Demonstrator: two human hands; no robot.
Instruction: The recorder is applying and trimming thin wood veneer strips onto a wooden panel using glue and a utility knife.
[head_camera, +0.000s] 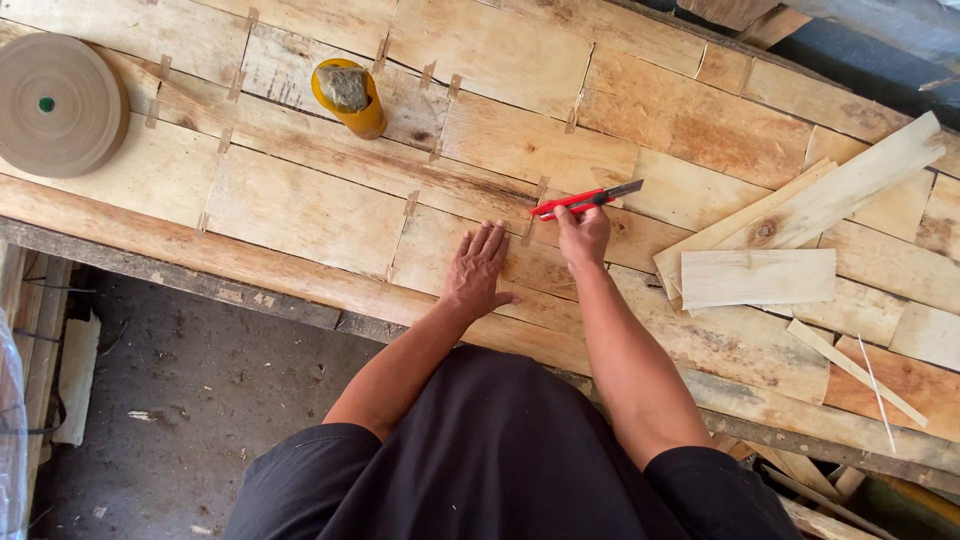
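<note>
a broad sheet of pale wood veneer pieces (300, 200) covers the bench under and beyond both hands, the patches butted edge to edge and many of the joints bridged by short strips of brown tape (411, 203). most of the sheet to the left of the hands and ahead of them looks joined already, so the work seems well along on that side; i judge the seam right at the hands to be the one in hand now.

to the right of the right hand lies a loose pile of veneer offcuts (760, 275), overlapping and not taped, with a couple of thin slivers (855, 370) nearer the body; these look like stock or waste not yet fitted.

far to the left of the left hand, at the bench's far corner, sits a large roll of brown tape (55, 105). ahead and left of the left hand stands a yellow pot (352, 98) with a grey lump on top.

the left hand (478, 270) lies flat, fingers spread, grasping nothing, pressing the veneer down just beside the right hand. the right hand (583, 238) is closed round a red utility knife (585, 200), which sticks out ahead of the knuckles, blade end pointing right and lying low over a joint. whether the blade touches the wood i cannot tell.
</note>
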